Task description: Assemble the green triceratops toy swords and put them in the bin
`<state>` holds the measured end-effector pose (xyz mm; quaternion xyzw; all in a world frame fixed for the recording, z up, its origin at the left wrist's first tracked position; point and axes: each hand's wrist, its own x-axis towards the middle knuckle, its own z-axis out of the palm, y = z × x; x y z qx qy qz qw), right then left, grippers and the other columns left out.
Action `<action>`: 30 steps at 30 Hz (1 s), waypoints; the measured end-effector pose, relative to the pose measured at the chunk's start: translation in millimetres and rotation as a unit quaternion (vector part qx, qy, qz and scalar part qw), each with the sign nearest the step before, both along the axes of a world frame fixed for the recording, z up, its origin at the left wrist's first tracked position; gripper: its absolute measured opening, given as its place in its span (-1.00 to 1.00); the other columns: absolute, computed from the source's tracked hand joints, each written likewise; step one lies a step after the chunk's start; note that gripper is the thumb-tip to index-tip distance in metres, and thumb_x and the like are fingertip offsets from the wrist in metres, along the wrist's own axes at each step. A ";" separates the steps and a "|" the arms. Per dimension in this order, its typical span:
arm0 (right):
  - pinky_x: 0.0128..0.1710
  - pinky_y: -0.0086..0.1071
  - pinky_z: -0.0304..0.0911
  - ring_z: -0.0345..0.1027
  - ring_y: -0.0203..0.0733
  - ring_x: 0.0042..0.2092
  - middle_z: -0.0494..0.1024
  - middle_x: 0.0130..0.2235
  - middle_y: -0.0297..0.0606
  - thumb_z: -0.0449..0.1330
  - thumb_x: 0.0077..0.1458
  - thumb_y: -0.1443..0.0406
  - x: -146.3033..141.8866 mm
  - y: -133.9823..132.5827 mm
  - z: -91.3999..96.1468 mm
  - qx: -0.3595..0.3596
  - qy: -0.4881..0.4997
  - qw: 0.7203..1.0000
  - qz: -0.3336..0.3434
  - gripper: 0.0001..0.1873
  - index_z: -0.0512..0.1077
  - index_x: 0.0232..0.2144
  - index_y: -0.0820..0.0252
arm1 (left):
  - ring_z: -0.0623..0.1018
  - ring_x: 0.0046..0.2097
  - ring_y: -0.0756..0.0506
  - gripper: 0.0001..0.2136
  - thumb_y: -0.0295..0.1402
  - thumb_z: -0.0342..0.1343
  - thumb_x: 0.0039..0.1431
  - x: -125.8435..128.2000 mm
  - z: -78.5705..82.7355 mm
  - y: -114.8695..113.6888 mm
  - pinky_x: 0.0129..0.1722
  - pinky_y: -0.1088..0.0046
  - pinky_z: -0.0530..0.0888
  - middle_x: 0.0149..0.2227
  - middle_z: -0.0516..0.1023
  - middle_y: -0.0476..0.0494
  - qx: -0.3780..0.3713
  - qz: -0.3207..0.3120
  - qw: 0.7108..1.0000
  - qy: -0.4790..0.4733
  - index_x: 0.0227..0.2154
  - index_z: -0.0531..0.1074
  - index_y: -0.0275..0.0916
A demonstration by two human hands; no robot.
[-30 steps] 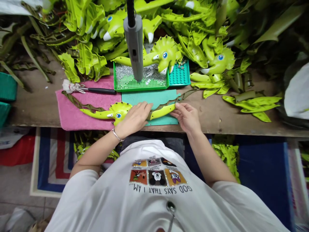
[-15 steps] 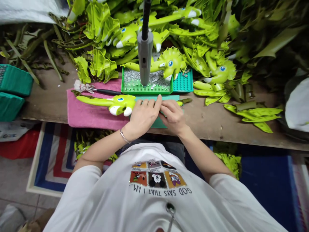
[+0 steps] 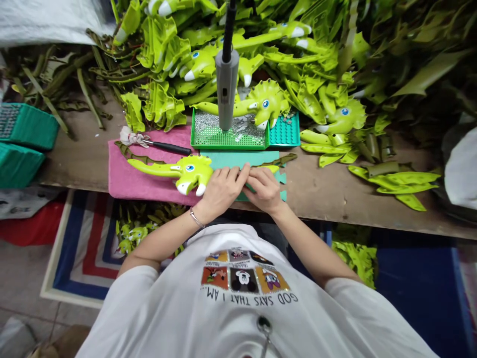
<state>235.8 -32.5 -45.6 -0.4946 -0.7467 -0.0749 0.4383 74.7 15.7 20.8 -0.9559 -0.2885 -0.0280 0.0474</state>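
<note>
One lime-green toy triceratops (image 3: 192, 174) is lying across a teal mat (image 3: 238, 158) and a pink towel (image 3: 149, 189) near the front edge of the desk (image 3: 320, 199), with the left hand (image 3: 222, 188) and right hand (image 3: 265, 189) pressing flat on it, not gripping, probably steadying it, while a green tray (image 3: 228, 147) of small silver bits is sitting just behind.

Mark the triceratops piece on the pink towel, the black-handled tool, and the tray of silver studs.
Triceratops piece (image 3: 198, 175): head view, on its head.
Black-handled tool (image 3: 170, 147): head view, on the handle.
Tray of silver studs (image 3: 227, 147): head view, on the front rim.
</note>
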 end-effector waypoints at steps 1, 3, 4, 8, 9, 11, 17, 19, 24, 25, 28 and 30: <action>-0.09 -0.19 0.40 0.49 -0.11 -0.09 0.64 -0.16 -0.18 0.23 0.18 0.36 2.7 -3.8 -2.5 -0.002 0.005 1.000 0.014 -0.78 0.51 -0.10 0.08 | 0.56 -0.19 -0.17 -0.59 -0.49 -0.18 0.44 -2.6 -2.1 -2.6 -0.25 0.27 0.41 -0.12 0.58 -0.25 0.001 -0.003 1.000 0.004 0.28 0.26 -0.30; 0.02 -0.09 0.40 0.48 -0.02 0.04 0.62 -0.04 -0.14 0.26 0.14 0.32 16.5 -9.3 -5.0 -0.013 0.009 1.000 0.019 -0.64 0.46 0.01 0.06 | 0.55 -0.21 -0.17 -0.59 -0.46 -0.16 0.44 -7.1 -2.8 -3.2 -0.28 0.27 0.41 -0.15 0.58 -0.23 0.003 -0.008 1.000 0.004 0.29 0.26 -0.27; 0.10 0.01 0.37 0.44 0.05 0.12 0.59 0.04 -0.10 0.28 0.12 0.30 27.0 -10.7 -5.3 -0.022 0.007 1.000 0.007 -0.56 0.42 0.07 0.07 | 0.55 -0.22 -0.18 -0.59 -0.45 -0.14 0.44 -8.6 -1.5 -1.6 -0.30 0.27 0.40 -0.15 0.58 -0.23 0.003 -0.010 1.000 0.001 0.29 0.26 -0.25; 0.17 0.14 0.35 0.49 0.07 0.12 0.59 0.05 -0.03 0.22 0.14 0.31 72.2 -10.5 -5.0 -0.059 0.016 0.997 -0.050 -0.56 0.36 0.08 0.13 | 0.53 -0.18 -0.21 -0.65 -0.36 -0.08 0.43 -2.0 8.2 6.6 -0.14 0.19 0.41 -0.15 0.58 -0.28 0.008 -0.017 0.999 -0.039 0.20 0.37 -0.27; 0.11 0.05 0.43 0.54 0.01 0.04 0.62 -0.03 -0.07 0.21 0.16 0.34 79.7 -9.9 -5.1 -0.060 0.023 0.997 -0.052 -0.63 0.38 0.03 0.12 | 0.53 -0.15 -0.21 -0.66 -0.35 -0.08 0.43 4.3 10.0 6.4 -0.05 0.14 0.40 -0.15 0.58 -0.29 0.015 -0.015 0.998 -0.051 0.17 0.39 -0.30; -0.05 -0.14 0.53 0.60 -0.09 -0.09 0.66 -0.14 -0.15 0.21 0.18 0.37 87.3 -9.0 -5.5 -0.049 0.030 0.997 -0.049 -0.74 0.43 -0.06 0.11 | 0.51 -0.14 -0.21 -0.67 -0.36 -0.12 0.44 21.8 11.6 2.6 0.10 0.07 0.34 -0.16 0.57 -0.28 0.031 -0.009 0.997 -0.067 0.09 0.43 -0.36; 0.00 -0.21 0.55 0.60 -0.10 -0.03 0.66 -0.04 -0.08 0.23 0.20 0.33 82.6 -12.5 -4.5 -0.054 0.001 0.996 -0.076 -0.81 0.51 -0.11 0.13 | 0.51 -0.18 -0.17 -0.60 -0.58 -0.30 0.40 70.6 7.9 -5.1 0.05 0.17 0.34 -0.27 0.54 -0.24 -0.006 -0.026 0.999 -0.040 -0.05 0.47 -0.39; -0.01 -0.21 0.56 0.61 -0.10 -0.06 0.67 -0.06 -0.08 0.23 0.21 0.32 82.5 -14.9 -5.5 -0.082 -0.004 0.993 -0.088 -0.85 0.53 -0.15 0.13 | 0.52 -0.18 -0.18 -0.59 -0.58 -0.33 0.40 74.2 5.6 -1.8 -0.07 0.25 0.36 -0.27 0.53 -0.25 -0.017 -0.042 0.999 -0.023 -0.07 0.47 -0.38; -0.05 -0.24 0.56 0.62 -0.11 -0.11 0.69 -0.10 -0.10 0.24 0.20 0.34 78.1 -20.2 -13.5 -0.089 -0.020 0.993 -0.081 -0.88 0.55 -0.20 0.12 | 0.55 -0.16 -0.18 -0.60 -0.57 -0.32 0.41 71.7 -5.1 -5.7 -0.18 0.28 0.37 -0.27 0.54 -0.25 -0.041 -0.037 0.998 -0.001 -0.06 0.47 -0.38; -0.05 -0.25 0.55 0.62 -0.11 -0.10 0.69 -0.11 -0.11 0.24 0.19 0.35 76.2 -21.1 -15.2 -0.087 -0.025 0.993 -0.080 -0.86 0.54 -0.19 0.12 | 0.56 -0.14 -0.18 -0.61 -0.56 -0.31 0.42 68.7 -6.8 -9.1 -0.15 0.27 0.38 -0.22 0.56 -0.27 -0.045 -0.031 0.999 -0.003 -0.01 0.45 -0.40; -0.05 -0.25 0.51 0.61 -0.12 -0.09 0.68 -0.07 -0.12 0.22 0.19 0.37 72.0 -23.9 -18.0 -0.092 -0.050 0.992 -0.077 -0.80 0.54 -0.13 0.12 | 0.51 0.10 -0.20 -0.60 -0.52 -0.23 0.42 42.2 -6.1 -17.0 0.09 0.20 0.37 0.10 0.52 -0.37 -0.050 -0.027 0.998 -0.035 0.21 0.32 -0.41; -0.07 -0.25 0.48 0.59 -0.13 -0.11 0.66 -0.01 -0.15 0.21 0.18 0.40 71.3 -25.5 -17.4 -0.095 -0.080 0.990 -0.071 -0.72 0.54 -0.06 0.10 | 0.36 0.29 -0.22 -0.55 -0.52 -0.15 0.37 4.1 -0.8 -15.4 0.26 0.11 0.26 0.30 0.35 -0.36 -0.067 -0.025 0.995 -0.069 0.28 0.25 -0.31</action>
